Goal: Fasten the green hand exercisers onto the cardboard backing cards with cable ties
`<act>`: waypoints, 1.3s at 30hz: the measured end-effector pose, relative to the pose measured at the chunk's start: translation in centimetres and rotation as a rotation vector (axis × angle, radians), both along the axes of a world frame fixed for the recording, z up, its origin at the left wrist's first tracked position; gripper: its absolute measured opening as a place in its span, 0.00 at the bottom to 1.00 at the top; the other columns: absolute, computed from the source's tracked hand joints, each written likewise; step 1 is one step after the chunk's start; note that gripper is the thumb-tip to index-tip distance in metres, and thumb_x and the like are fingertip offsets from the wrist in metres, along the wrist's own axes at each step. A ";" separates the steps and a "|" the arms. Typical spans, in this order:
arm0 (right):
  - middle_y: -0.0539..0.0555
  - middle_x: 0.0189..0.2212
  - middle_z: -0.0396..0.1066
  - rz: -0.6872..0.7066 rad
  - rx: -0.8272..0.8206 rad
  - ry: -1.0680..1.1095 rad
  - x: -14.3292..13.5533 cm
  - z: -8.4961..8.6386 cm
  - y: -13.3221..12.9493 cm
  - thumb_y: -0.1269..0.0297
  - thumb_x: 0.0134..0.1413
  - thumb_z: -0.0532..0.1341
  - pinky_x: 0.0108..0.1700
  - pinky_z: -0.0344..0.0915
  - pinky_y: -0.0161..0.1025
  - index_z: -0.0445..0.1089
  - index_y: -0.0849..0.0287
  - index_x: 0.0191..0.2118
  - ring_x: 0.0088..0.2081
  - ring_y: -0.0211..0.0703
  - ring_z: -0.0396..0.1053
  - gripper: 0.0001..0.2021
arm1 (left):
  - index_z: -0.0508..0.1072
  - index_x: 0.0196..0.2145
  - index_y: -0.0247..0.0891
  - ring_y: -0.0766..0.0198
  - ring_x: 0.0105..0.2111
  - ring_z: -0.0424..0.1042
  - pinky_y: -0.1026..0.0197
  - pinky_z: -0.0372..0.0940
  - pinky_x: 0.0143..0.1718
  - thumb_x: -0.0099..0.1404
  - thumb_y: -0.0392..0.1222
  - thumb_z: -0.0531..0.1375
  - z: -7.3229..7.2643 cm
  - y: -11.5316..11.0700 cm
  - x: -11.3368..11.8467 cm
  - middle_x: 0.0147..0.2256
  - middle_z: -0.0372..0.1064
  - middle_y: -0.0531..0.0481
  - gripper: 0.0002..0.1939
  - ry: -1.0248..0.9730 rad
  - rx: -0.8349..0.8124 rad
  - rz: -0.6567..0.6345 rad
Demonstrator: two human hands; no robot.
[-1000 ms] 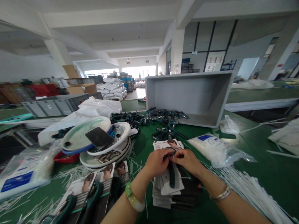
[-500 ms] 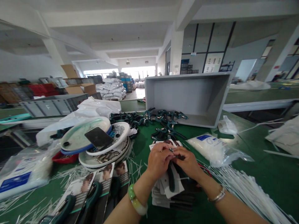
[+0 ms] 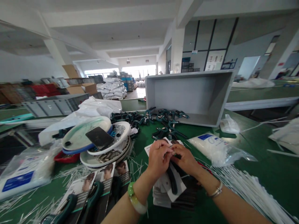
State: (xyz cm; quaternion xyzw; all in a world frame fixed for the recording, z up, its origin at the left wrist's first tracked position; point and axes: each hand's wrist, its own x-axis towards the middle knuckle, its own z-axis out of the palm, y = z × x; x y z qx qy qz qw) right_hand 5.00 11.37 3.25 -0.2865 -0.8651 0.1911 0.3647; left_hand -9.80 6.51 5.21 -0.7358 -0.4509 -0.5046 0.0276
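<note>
My left hand (image 3: 159,157) and my right hand (image 3: 184,158) meet at the middle of the bench, fingers closed and pinching at the head of a pair of pliers (image 3: 172,181). One dark green handle slants down below them; the jaws and whatever the fingertips pinch are hidden. Beneath the pliers lies a white backing card (image 3: 181,188), atop a stack of cards (image 3: 162,199). To my left, several printed cards carrying green-handled pliers (image 3: 92,199) overlap each other. Loose pliers (image 3: 167,129) lie in a heap beyond my hands.
A grey crate (image 3: 184,96) rests on its side behind the loose pliers. White cable ties (image 3: 252,189) spread at right, near a plastic bag (image 3: 215,147). At left stand round trays (image 3: 85,132) with metal parts, a black phone (image 3: 99,137) and another bag (image 3: 25,174).
Both hands stay together at the pliers' head, with small finger shifts. A white strip that stuck out under my right hand no longer shows. The card has shifted slightly right.
</note>
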 end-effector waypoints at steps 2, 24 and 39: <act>0.55 0.37 0.69 -0.070 0.010 -0.214 0.0 0.5 0.1 0.67 0.47 0.60 0.43 0.62 0.40 0.72 0.56 0.33 0.41 0.45 0.65 0.05 | 0.72 0.27 0.38 0.62 0.36 0.64 0.58 0.60 0.38 0.59 0.35 0.55 -0.1 -0.6 0.5 0.32 0.63 0.48 0.07 0.036 0.046 -0.040; 0.54 0.27 0.69 0.091 0.158 -0.544 3.1 2.2 -2.7 0.65 0.56 0.53 0.32 0.58 0.35 0.70 0.59 0.28 0.31 0.41 0.66 0.11 | 0.71 0.44 0.54 0.48 0.49 0.62 0.46 0.61 0.44 0.55 0.53 0.58 -2.0 -2.6 0.1 0.52 0.63 0.49 0.18 0.114 -0.700 0.269; 0.53 0.25 0.66 0.194 0.071 -0.401 4.5 1.8 -4.9 0.62 0.59 0.49 0.36 0.58 0.38 0.65 0.59 0.25 0.32 0.41 0.62 0.14 | 0.75 0.37 0.51 0.45 0.53 0.57 0.42 0.57 0.47 0.50 0.56 0.61 -2.3 -3.0 2.1 0.53 0.58 0.45 0.16 -0.057 -0.747 0.342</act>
